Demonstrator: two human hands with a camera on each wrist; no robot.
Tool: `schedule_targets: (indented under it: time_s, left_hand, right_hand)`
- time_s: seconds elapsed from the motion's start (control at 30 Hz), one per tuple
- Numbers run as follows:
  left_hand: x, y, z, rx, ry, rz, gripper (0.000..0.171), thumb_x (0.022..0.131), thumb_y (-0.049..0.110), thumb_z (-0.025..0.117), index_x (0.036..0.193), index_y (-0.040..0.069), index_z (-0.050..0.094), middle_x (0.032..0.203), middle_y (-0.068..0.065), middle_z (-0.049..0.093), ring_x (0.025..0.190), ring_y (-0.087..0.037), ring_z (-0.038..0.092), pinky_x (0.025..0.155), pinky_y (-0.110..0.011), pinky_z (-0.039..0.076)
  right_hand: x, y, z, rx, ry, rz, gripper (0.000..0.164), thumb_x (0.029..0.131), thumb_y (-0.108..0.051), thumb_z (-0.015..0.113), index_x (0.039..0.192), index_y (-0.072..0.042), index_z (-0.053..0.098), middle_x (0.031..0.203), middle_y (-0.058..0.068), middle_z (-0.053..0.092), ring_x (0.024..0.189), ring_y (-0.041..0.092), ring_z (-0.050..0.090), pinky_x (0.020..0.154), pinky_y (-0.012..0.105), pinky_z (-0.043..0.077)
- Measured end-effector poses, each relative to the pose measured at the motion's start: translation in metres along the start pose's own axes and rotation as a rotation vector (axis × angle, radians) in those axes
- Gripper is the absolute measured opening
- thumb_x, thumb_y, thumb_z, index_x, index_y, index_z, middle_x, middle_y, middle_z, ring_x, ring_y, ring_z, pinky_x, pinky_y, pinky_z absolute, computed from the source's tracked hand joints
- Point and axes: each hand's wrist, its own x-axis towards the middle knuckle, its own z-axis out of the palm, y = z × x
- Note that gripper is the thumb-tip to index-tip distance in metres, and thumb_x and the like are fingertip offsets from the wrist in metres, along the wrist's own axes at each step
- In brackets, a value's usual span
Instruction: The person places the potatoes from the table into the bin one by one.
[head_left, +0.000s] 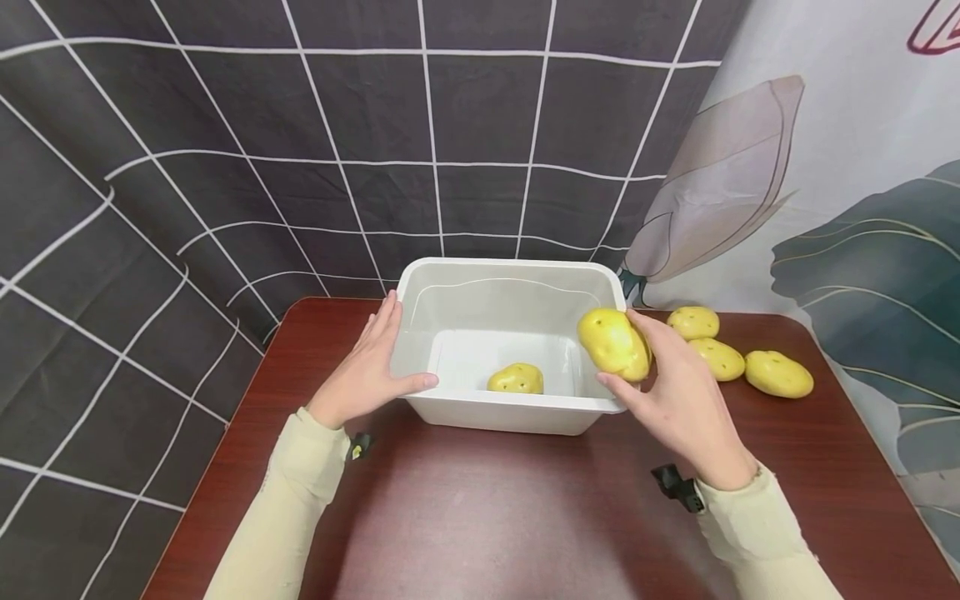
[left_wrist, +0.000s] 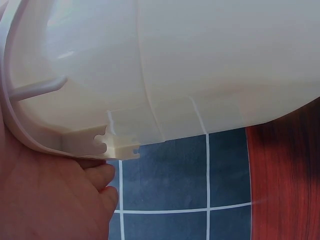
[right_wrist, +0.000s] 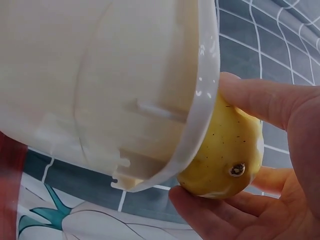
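Note:
A yellow potato (head_left: 615,343) is in my right hand (head_left: 686,398), gripped between thumb and fingers over the right end of a white plastic bin (head_left: 506,402). In the right wrist view the held potato (right_wrist: 227,150) shows a dark eye and overlaps the bin's rim (right_wrist: 207,95). My left hand (head_left: 365,367) lies along the bin's left end, its fingers extended against the outside and its thumb across the front rim corner. Inside the bin a second potato (head_left: 516,379) sits on the floor, its lower part hidden by the front wall.
Three more potatoes lie on the table right of the bin: one at the back (head_left: 693,322), a middle one (head_left: 718,358) partly behind my right hand, and one at the right (head_left: 778,373). A dark gridded curtain (head_left: 480,108) hangs behind the reddish-brown table (head_left: 465,517).

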Motion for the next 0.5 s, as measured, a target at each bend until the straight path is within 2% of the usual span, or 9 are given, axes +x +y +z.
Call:
schedule_targets:
  time_s: [0.5]
  left_hand:
    - [-0.0002, -0.0005, -0.0002, -0.005, -0.003, -0.007, 0.12, 0.083, 0.061, 0.073, 0.161, 0.005, 0.001, 0.168, 0.0, -0.011, 0.154, -0.026, -0.005, 0.124, -0.049, 0.006]
  right_hand:
    - [0.0027, -0.0044, 0.0093, -0.003, -0.053, 0.039, 0.082, 0.077, -0.022, 0.088, 0.145, -0.001, 0.049, 0.137, 0.019, 0.057, 0.121, 0.038, 0.055, 0.097, 0.057, 0.046]
